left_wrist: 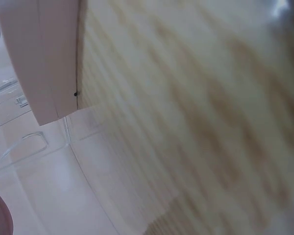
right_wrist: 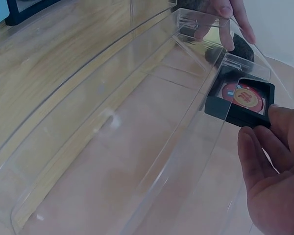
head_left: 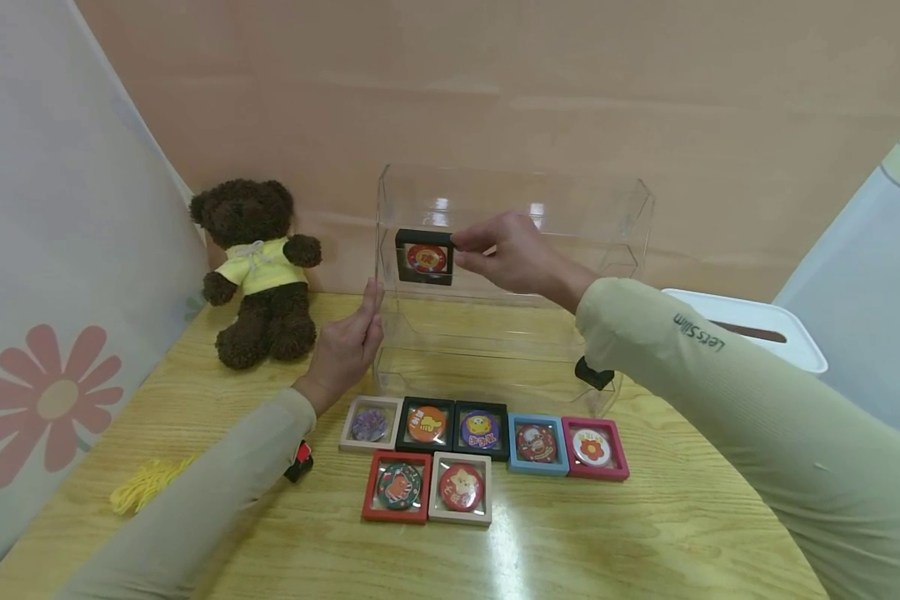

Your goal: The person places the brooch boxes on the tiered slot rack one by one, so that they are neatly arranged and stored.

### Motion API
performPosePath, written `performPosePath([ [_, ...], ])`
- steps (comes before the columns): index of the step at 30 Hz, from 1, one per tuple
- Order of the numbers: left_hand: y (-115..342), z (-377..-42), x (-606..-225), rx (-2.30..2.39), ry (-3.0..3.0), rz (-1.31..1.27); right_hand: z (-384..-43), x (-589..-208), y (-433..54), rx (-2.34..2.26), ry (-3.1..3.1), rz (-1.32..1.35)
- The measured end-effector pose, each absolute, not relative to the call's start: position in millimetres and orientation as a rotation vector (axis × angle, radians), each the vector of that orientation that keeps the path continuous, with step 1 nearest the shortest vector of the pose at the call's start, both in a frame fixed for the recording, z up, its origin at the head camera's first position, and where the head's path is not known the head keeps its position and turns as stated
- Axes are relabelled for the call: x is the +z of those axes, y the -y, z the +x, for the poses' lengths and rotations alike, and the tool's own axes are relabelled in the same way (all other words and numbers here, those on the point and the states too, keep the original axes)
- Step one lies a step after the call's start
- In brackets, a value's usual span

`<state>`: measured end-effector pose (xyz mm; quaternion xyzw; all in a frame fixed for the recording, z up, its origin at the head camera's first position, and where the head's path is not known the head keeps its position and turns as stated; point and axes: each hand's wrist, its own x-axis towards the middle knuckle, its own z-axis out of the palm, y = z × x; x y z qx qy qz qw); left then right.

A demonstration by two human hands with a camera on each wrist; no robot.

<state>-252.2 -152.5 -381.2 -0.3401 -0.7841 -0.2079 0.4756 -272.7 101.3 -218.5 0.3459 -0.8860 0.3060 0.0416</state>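
My right hand (head_left: 513, 254) pinches a square black display frame (head_left: 424, 257) by its right edge. Inside that frame is a round red badge with a yellow centre. The frame stands at the left end of an upper tier of a clear tiered display rack (head_left: 585, 196); in the right wrist view it sits partly behind the tier's clear front lip. With its fingers about the rack's left side panel, my left hand (head_left: 345, 342) holds the rack. A pale frame (left_wrist: 54, 58) looms close in the left wrist view, where little of the left hand shows.
Several framed badges, among them a red one (head_left: 366, 500) and a blue one (head_left: 562, 454), lie in two rows before the rack. A brown teddy bear (head_left: 270, 258) sits left, near yellow string (head_left: 150, 483). A white tissue box (head_left: 787, 333) stands right.
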Motion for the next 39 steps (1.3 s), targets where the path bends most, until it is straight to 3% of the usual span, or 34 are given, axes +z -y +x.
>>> performPosePath([
  [19, 151, -253, -381, -0.534, 1.882, -0.838, -259, -213, -111, 0.962, 2.735, 1.041],
  [32, 155, -253, -382, -0.527, 1.883, -0.810, -187, -229, -175, 0.926, 2.581, 1.159],
  [39, 158, -252, -384, -0.520, 1.896, -0.799, -159, -260, -223, 0.924, 2.595, 1.006],
])
